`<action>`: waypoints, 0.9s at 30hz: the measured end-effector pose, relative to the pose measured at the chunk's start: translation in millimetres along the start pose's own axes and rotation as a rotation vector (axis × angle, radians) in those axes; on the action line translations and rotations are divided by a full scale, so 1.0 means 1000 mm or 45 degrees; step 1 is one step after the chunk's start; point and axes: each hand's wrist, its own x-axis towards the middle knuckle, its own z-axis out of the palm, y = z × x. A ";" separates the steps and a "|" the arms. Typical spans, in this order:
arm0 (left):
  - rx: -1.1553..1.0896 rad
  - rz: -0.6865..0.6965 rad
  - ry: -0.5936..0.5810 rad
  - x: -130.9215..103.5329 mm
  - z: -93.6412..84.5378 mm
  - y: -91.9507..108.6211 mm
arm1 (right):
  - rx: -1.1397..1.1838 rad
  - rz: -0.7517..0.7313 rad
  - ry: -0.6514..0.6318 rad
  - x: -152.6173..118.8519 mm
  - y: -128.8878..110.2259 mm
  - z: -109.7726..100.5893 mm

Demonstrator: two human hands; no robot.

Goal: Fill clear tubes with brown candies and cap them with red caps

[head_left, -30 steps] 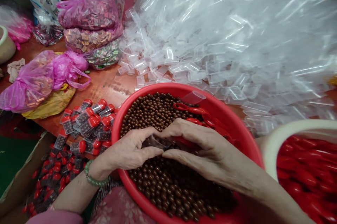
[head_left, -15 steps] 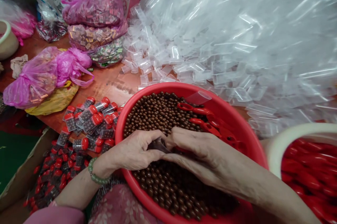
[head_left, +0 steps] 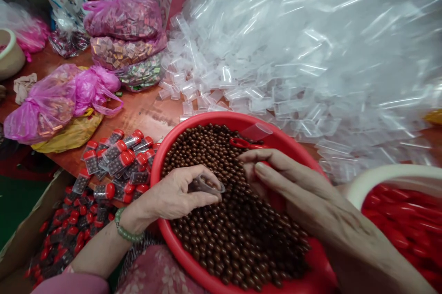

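My left hand (head_left: 184, 190) is closed around a clear plastic tube (head_left: 207, 184), its mouth facing right; a few brown balls seem to lie inside. Below it, brown balls (head_left: 207, 243) fill much of a red basin (head_left: 183, 123). My right hand (head_left: 293, 188) is over the basin's right side, thumb and forefinger apart, the other fingers bent. Some red plastic shows under its fingers; I cannot tell if they touch it. Just beyond that hand lie a red looped plastic piece (head_left: 240, 143) and another clear tube (head_left: 257, 132).
Filled red-capped tubes (head_left: 119, 158) are heaped left of the basin, with more in a cardboard box (head_left: 37, 213). Many clear tubes (head_left: 293, 63) are piled behind. A pale tub (head_left: 383, 176) of red pieces stands right. Pink bags (head_left: 124, 17) sit at back left.
My hands, together at the tube before, are now apart. The right hand has moved right and its fingers have lifted away, while the left keeps the tube, whose mouth is now uncovered.
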 end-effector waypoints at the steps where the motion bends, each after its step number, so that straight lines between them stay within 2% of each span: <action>1: -0.014 -0.019 0.016 0.000 0.002 0.001 | 0.120 0.007 0.064 0.001 0.000 0.005; 3: -0.011 -0.048 0.076 0.001 0.007 0.003 | 0.462 -0.037 0.246 0.004 -0.001 0.019; 5: 0.008 -0.041 0.165 0.004 0.014 0.007 | 0.644 -0.060 0.307 0.008 -0.003 0.034; 9: 0.002 0.021 0.320 0.009 0.029 0.012 | 0.746 -0.036 0.316 0.008 -0.003 0.053; 13: 0.028 0.068 0.402 0.010 0.036 0.008 | 0.733 -0.060 0.371 0.004 0.000 0.058; 16: 0.032 0.080 0.456 0.009 0.033 0.004 | 0.538 -0.148 0.427 0.000 0.001 0.056; 19: -0.126 0.045 0.403 0.007 0.027 0.003 | 0.141 -0.298 0.467 -0.007 0.005 0.046; 23: -0.255 0.065 0.402 0.007 0.018 0.002 | -0.436 -0.581 0.267 -0.014 0.011 0.029; 25: -0.227 0.070 0.427 0.008 0.016 0.001 | -0.611 -0.650 0.193 -0.016 0.012 0.022; 27: -0.192 0.075 0.447 0.008 0.015 0.002 | -0.677 -0.665 0.189 -0.016 0.010 0.016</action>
